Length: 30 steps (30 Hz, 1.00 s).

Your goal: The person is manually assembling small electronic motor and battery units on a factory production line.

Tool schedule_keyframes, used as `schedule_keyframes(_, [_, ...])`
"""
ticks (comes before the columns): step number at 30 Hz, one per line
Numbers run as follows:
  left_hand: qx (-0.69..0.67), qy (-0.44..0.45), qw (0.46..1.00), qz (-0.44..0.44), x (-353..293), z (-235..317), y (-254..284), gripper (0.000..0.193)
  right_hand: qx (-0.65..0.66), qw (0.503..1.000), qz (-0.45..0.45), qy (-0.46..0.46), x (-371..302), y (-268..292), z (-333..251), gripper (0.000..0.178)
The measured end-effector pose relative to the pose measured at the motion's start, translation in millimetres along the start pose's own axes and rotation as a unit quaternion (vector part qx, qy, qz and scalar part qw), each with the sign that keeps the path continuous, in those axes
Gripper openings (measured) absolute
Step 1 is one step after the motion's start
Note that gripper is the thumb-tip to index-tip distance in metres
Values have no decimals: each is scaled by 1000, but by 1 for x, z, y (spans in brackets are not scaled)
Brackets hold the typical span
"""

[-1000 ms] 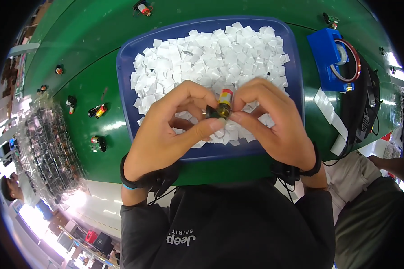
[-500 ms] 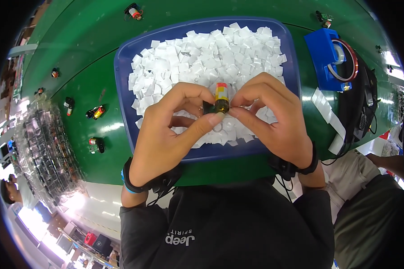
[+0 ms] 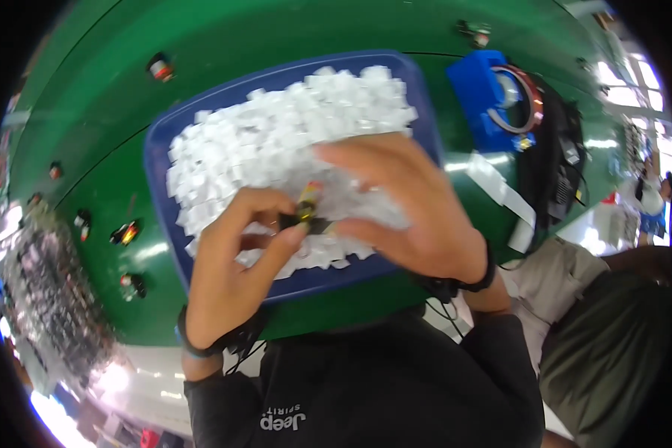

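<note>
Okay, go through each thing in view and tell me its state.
Left hand: pinching the small cylindrical part.
Right hand: open, fingers spread.
Cylindrical part: held above the tray.
Blue tray: heaped with white squares.
Tape dispenser: loaded.
White strip: lying on the table.
Loose parts: scattered.
</note>
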State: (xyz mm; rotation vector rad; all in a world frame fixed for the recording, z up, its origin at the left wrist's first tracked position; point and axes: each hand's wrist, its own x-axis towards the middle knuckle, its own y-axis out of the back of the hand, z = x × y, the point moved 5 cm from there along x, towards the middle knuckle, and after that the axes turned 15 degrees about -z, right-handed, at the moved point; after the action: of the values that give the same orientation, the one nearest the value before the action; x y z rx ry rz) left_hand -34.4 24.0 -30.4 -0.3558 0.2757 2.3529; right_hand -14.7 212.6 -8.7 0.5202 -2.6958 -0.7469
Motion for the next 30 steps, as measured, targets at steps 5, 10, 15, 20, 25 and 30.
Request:
schedule_keyframes(5, [8,13,1000,-10,-14,8,-1,14,-55,994,-23,94,0,-19,-6,46])
schedule_keyframes(10, [22,35,997,-62,-8,2,-8,15,-119,990,22,79,-5,-21,-13,33])
schedule_keyframes(15, [139,7,990,5,-17,5,-15,9,-140,987,65,51,-8,-34,-21,30])
schedule_keyframes(20, [120,14,993,-3,-9,2,-18,11,-132,988,45,71,-9,-33,-17,33])
schedule_keyframes(25, [-140,-20,988,-59,-20,-15,1,22,-42,990,15,135,-1,-37,-21,30])
schedule_keyframes(30, [-345,-6,920,-184,-10,-14,-3,38,-94,980,27,175,-11,-19,-22,29])
